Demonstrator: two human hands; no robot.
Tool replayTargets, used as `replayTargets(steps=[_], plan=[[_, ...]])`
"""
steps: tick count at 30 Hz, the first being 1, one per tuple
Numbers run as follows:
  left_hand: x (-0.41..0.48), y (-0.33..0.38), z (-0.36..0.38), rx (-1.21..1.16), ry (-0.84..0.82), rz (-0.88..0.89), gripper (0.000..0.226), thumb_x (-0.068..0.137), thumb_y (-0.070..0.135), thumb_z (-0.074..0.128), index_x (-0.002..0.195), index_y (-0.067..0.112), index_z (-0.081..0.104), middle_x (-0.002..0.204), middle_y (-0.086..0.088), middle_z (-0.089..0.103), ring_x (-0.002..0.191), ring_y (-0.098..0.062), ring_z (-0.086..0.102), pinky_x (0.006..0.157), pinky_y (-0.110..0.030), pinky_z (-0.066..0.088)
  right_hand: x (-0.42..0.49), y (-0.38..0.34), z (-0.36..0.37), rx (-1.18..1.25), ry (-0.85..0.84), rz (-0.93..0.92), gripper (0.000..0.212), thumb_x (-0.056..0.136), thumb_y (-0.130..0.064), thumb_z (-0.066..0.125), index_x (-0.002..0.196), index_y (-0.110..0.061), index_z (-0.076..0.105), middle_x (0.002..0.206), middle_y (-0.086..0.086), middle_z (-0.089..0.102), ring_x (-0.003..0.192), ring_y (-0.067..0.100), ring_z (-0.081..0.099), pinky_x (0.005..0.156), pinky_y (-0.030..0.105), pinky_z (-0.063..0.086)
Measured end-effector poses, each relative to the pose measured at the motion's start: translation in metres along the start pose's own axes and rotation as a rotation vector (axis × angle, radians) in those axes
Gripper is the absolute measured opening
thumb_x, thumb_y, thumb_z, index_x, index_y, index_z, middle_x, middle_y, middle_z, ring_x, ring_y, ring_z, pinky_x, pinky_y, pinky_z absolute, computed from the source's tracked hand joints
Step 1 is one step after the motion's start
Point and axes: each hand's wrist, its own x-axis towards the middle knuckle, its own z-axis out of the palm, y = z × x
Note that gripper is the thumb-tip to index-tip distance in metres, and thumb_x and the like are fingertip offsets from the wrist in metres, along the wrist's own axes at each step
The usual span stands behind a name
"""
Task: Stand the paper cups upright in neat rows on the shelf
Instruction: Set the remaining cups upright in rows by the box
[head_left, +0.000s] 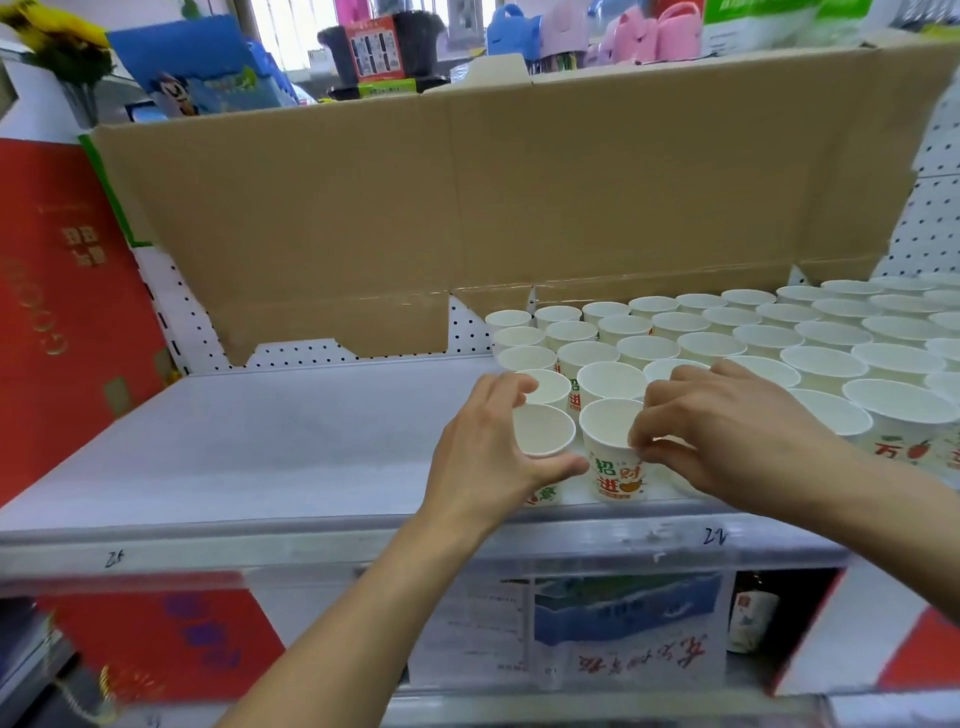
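Observation:
Several white paper cups (737, 338) with red and green print stand upright in rows on the right half of the white shelf (260, 447). My left hand (488, 457) curls round the front-left cup (543, 431), thumb below its rim and fingers over the far side. My right hand (727, 431) pinches the rim of the neighbouring front cup (610, 452), which stands upright near the shelf's front edge. A further cup lies partly hidden under my right hand.
A tall brown cardboard sheet (493, 197) leans against the pegboard behind the shelf. Red boxes (57, 312) stand at the left. The shelf's front rail (363, 545) carries price strips. Boxed goods (623, 634) fill the shelf below.

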Motion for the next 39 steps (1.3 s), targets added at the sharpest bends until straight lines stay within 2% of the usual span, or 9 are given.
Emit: replayTargets(steps=[3, 6, 11, 15, 18, 21, 26, 33, 39], plan=[[0.001, 0.001, 0.003, -0.012, 0.005, 0.009, 0.081, 0.059, 0.061, 0.080, 0.126, 0.027, 0.048, 0.119, 0.011, 0.050, 0.101, -0.002, 0.047, 0.080, -0.016, 0.040, 0.000, 0.001, -0.003, 0.012, -0.018, 0.014, 0.023, 0.094, -0.046, 0.044, 0.106, -0.041, 0.063, 0.108, -0.017, 0.058, 0.100, 0.007, 0.047, 0.075, 0.025, 0.028], [0.001, 0.000, 0.006, -0.021, 0.019, 0.013, 0.087, 0.056, 0.065, 0.078, 0.128, 0.029, 0.046, 0.123, 0.011, 0.045, 0.109, -0.005, 0.046, 0.083, -0.019, 0.043, -0.002, 0.002, -0.002, 0.067, -0.042, 0.031, 0.024, 0.091, -0.054, 0.047, 0.106, -0.043, 0.061, 0.110, -0.019, 0.055, 0.098, 0.005, 0.046, 0.077, 0.024, 0.029], [-0.003, -0.007, 0.004, -0.044, -0.023, 0.039, 0.099, 0.055, 0.072, 0.073, 0.138, 0.033, 0.036, 0.138, 0.015, 0.037, 0.125, -0.002, 0.033, 0.093, -0.018, 0.031, 0.003, 0.002, -0.007, 0.290, 0.012, 0.132, 0.050, 0.078, -0.069, 0.039, 0.113, -0.041, 0.060, 0.113, -0.021, 0.053, 0.102, 0.005, 0.049, 0.079, 0.028, 0.038], [-0.005, -0.010, 0.003, -0.061, -0.096, 0.048, 0.100, 0.058, 0.076, 0.067, 0.142, 0.035, 0.032, 0.148, 0.017, 0.030, 0.133, 0.000, 0.024, 0.102, -0.019, 0.025, 0.034, 0.008, -0.008, 0.440, 0.064, 0.255, 0.026, 0.088, -0.050, 0.053, 0.096, -0.031, 0.070, 0.097, -0.016, 0.064, 0.094, 0.009, 0.058, 0.080, 0.035, 0.049], [-0.006, -0.009, 0.001, -0.059, -0.112, 0.047, 0.101, 0.057, 0.087, 0.053, 0.143, 0.037, 0.032, 0.150, 0.017, 0.029, 0.134, 0.001, 0.022, 0.105, -0.021, 0.025, 0.063, 0.006, -0.002, 0.335, -0.014, 0.330, 0.033, 0.085, -0.049, 0.060, 0.076, -0.020, 0.072, 0.075, -0.004, 0.069, 0.075, 0.017, 0.063, 0.062, 0.031, 0.050], [-0.006, -0.011, -0.001, -0.091, -0.125, 0.023, 0.103, 0.056, 0.093, 0.045, 0.143, 0.039, 0.031, 0.150, 0.019, 0.029, 0.134, 0.002, 0.021, 0.106, -0.023, 0.025, 0.084, -0.001, 0.009, 0.214, -0.058, 0.374, 0.031, 0.077, -0.046, 0.067, 0.070, -0.016, 0.071, 0.062, -0.001, 0.062, 0.065, 0.021, 0.060, 0.051, 0.025, 0.039], [-0.005, -0.019, -0.006, -0.114, -0.130, -0.035, 0.098, 0.059, 0.095, 0.038, 0.142, 0.043, 0.029, 0.149, 0.021, 0.027, 0.133, 0.006, 0.020, 0.102, -0.021, 0.023, 0.090, 0.000, 0.017, 0.228, -0.053, 0.389, 0.017, 0.072, -0.036, 0.070, 0.070, -0.019, 0.072, 0.061, -0.004, 0.063, 0.065, 0.021, 0.062, 0.050, 0.024, 0.039], [-0.002, -0.022, -0.002, -0.108, -0.133, -0.055, 0.100, 0.056, 0.096, 0.041, 0.141, 0.046, 0.026, 0.149, 0.022, 0.027, 0.133, 0.005, 0.020, 0.101, -0.021, 0.024, 0.089, 0.008, 0.016, 0.259, -0.095, 0.362, 0.022, 0.073, -0.037, 0.068, 0.055, -0.026, 0.063, 0.061, -0.008, 0.064, 0.065, 0.015, 0.062, 0.050, 0.023, 0.039], [0.000, -0.018, 0.001, -0.127, -0.148, -0.043, 0.101, 0.057, 0.092, 0.047, 0.143, 0.044, 0.024, 0.150, 0.021, 0.025, 0.135, 0.003, 0.019, 0.102, -0.022, 0.025, 0.091, 0.010, 0.013, 0.284, -0.125, 0.339, 0.024, 0.078, -0.043, 0.065, 0.066, -0.023, 0.070, 0.069, -0.004, 0.068, 0.068, 0.017, 0.062, 0.055, 0.026, 0.045]])
